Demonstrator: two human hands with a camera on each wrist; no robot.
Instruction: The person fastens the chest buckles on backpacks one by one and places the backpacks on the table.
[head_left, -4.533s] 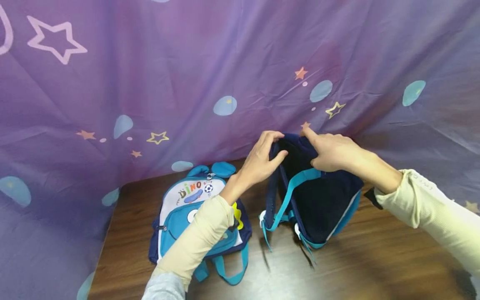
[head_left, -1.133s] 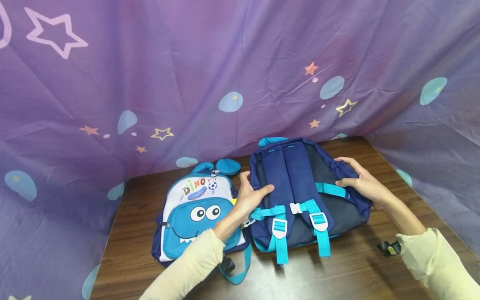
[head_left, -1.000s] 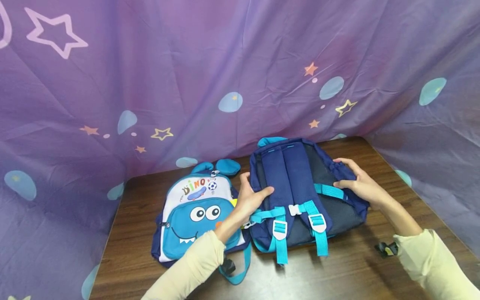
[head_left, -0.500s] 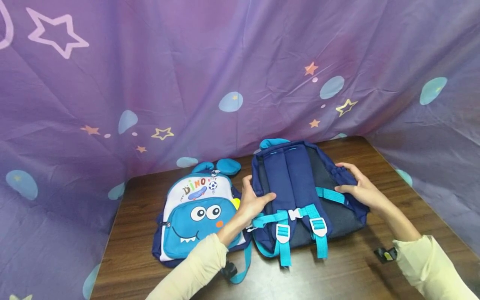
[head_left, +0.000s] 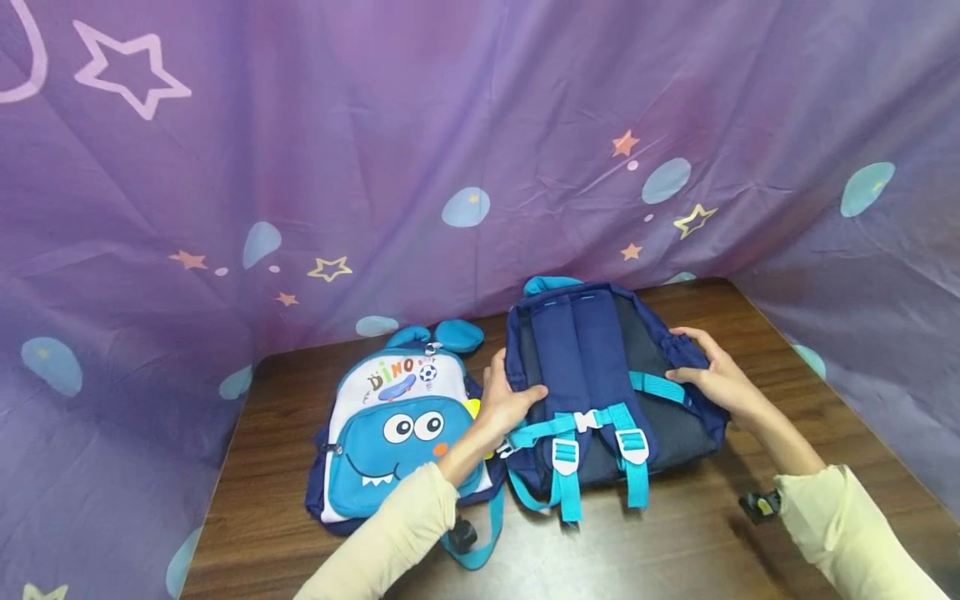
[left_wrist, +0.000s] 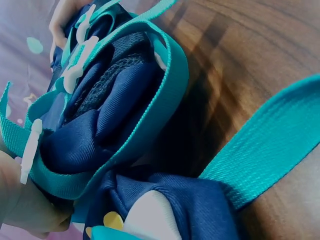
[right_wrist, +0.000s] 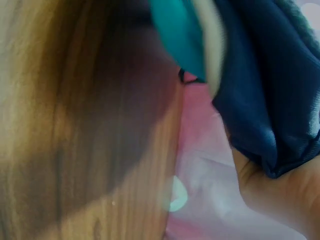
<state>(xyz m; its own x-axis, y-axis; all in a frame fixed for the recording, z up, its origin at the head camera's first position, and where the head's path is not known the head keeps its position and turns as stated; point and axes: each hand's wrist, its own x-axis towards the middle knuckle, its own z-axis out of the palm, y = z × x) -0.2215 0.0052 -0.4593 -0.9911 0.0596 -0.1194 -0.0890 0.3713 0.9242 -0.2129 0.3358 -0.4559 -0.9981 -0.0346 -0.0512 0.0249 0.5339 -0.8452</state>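
Observation:
In the head view a navy backpack lies with its back panel and shoulder straps facing up. Turquoise webbing with a white buckle runs across the lower straps. My left hand grips the pack's left side, thumb on top and fingers going under the edge. On the opposite side my right hand holds the side pocket area, its thumb near a turquoise strap. The right wrist view shows navy fabric in that hand, raised off the wood. What lies under the pack is hidden.
Left of it, a second backpack with a blue dinosaur face lies front up, partly behind my left forearm. Its turquoise strap trails toward me. The wooden table meets a purple curtain at the back and sides.
Earlier the navy pack was tipped up with both hands at its top edge; now it lies back panel up, hands at its sides. Over the last second it has shifted only slightly.

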